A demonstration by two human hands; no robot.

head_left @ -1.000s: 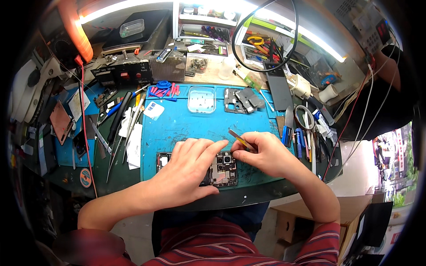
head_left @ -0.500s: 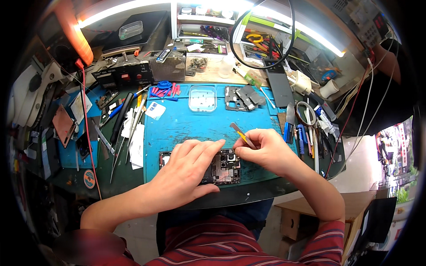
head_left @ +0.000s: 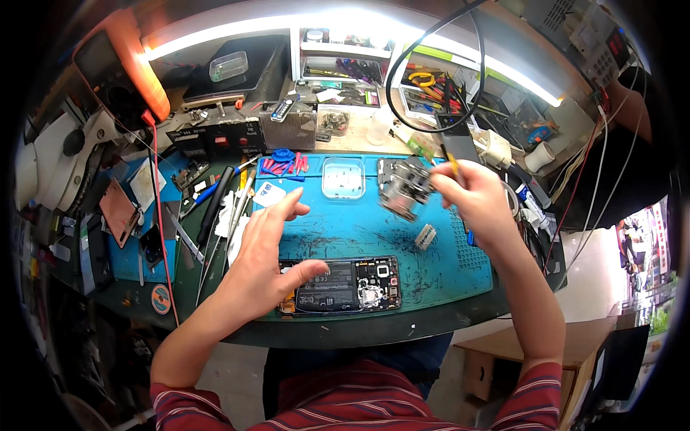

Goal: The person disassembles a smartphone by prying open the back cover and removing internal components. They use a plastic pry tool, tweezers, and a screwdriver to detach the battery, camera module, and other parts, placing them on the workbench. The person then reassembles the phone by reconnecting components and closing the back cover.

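An opened phone (head_left: 342, 286) lies on the blue mat (head_left: 345, 226), showing its black battery and a pale-smeared area at its right end. My left hand (head_left: 262, 251) is open over the phone's left end, with thumb and fingers apart. My right hand (head_left: 471, 197) is raised to the right, gripping tweezers with a yellow part (head_left: 452, 162) and a circuit board (head_left: 402, 195) blurred by motion. The board is by my fingertips, in front of black phone parts (head_left: 389, 168). Below it on the mat lies a small silvery piece (head_left: 425, 236).
A clear square dish (head_left: 343, 178) with tiny bits stands at the mat's back, beside red and blue pieces (head_left: 284, 164). Hand tools (head_left: 208, 205) crowd the left. A red cable (head_left: 163, 237) runs down there; a black cable loop (head_left: 435, 72) hangs above.
My right hand has lifted up and right from the phone, carrying the circuit board out of it. My left hand has moved left and up off the phone, uncovering the battery.
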